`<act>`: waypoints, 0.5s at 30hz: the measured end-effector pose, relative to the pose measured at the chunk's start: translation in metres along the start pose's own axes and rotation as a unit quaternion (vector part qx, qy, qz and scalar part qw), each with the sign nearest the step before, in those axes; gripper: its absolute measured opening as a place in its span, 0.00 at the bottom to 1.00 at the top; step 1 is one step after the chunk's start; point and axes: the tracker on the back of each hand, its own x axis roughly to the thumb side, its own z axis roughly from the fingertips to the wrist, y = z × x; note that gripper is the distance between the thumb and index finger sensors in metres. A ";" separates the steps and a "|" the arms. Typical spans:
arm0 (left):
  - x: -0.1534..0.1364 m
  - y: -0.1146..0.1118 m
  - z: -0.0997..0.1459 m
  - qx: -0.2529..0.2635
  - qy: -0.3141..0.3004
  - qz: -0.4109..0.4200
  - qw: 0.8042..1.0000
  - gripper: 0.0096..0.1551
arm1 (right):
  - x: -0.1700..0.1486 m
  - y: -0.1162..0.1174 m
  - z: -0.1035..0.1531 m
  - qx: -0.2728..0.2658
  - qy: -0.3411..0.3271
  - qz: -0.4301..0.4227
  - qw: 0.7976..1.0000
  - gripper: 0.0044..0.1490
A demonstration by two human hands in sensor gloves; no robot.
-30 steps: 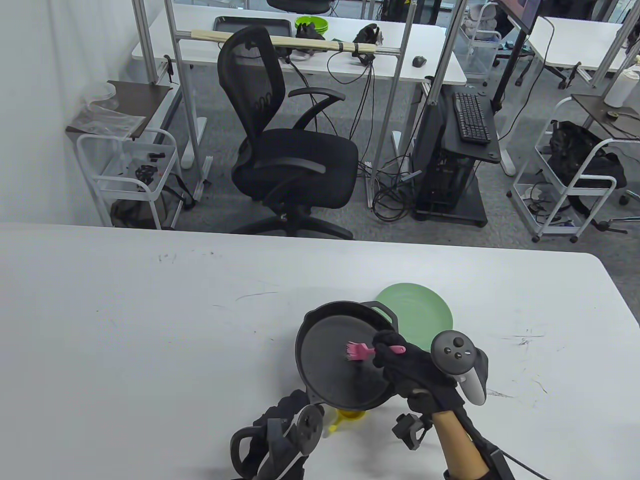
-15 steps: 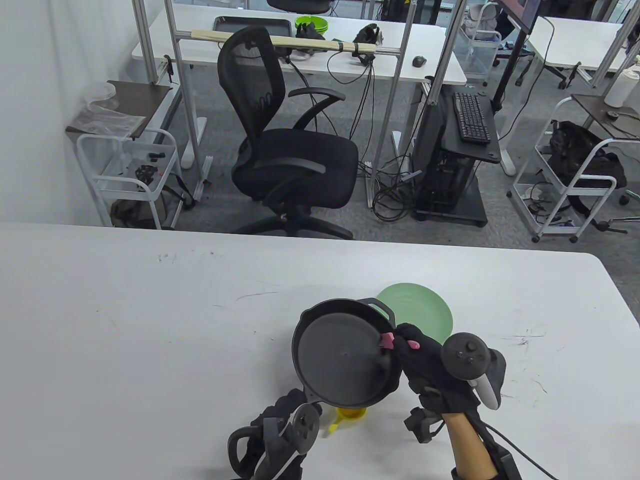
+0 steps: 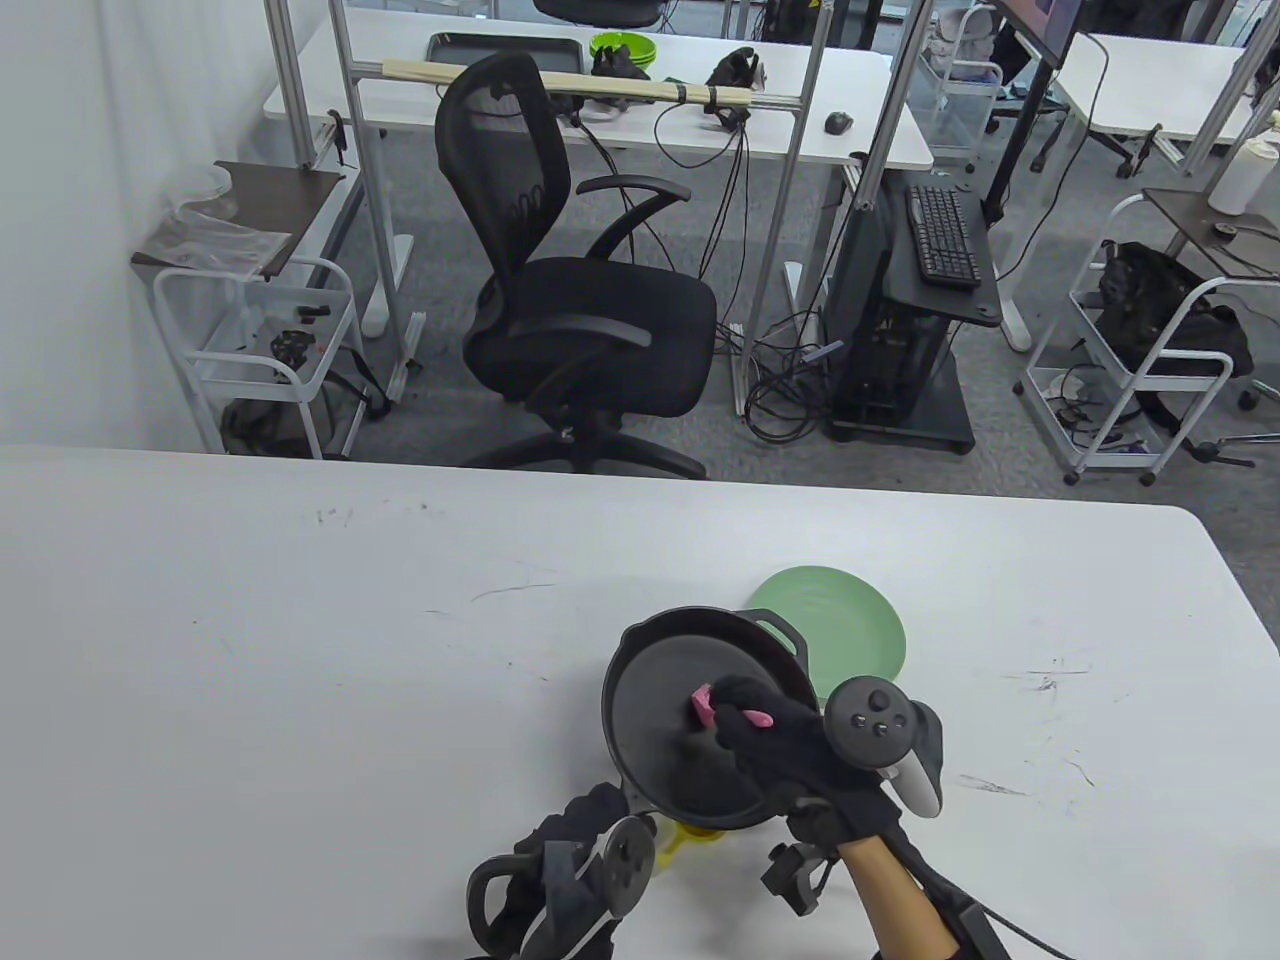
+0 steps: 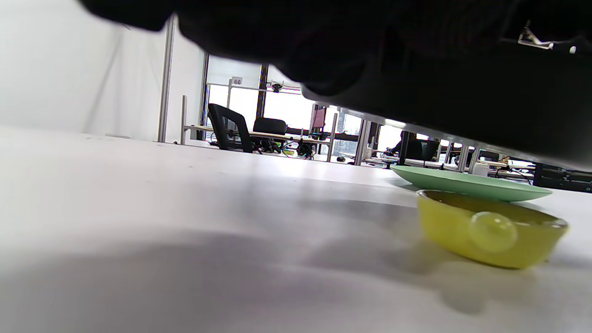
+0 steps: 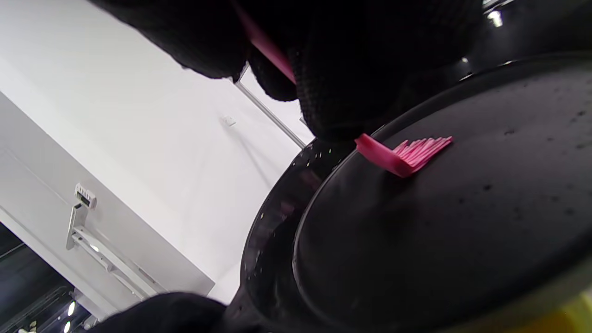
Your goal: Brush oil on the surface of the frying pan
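Observation:
The black frying pan (image 3: 655,740) is lifted off the table and tilted. My left hand (image 3: 585,820) grips its handle at the near rim; the handle itself is hidden. My right hand (image 3: 738,708) pinches a pink silicone brush (image 3: 702,704) over the middle of the pan. In the right wrist view the brush bristles (image 5: 418,150) lie on the pan surface (image 5: 462,240), just under my gloved fingers (image 5: 351,78). The left wrist view shows the pan's dark underside (image 4: 462,92) above the table.
A small yellow bowl (image 3: 690,838) (image 4: 490,229) sits on the table under the pan's near edge. A green plate (image 3: 860,625) (image 4: 467,182) lies just behind the pan to the right. The white table (image 3: 300,650) stretches wide to the left.
The brush swept from the pan's middle out to its right rim, then back to the middle. The pan shifted slightly to the right in my left hand.

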 end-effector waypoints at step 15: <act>0.001 0.001 0.000 -0.007 -0.003 0.009 1.000 0.35 | 0.002 0.020 -0.005 0.067 -0.045 -0.136 0.987 0.32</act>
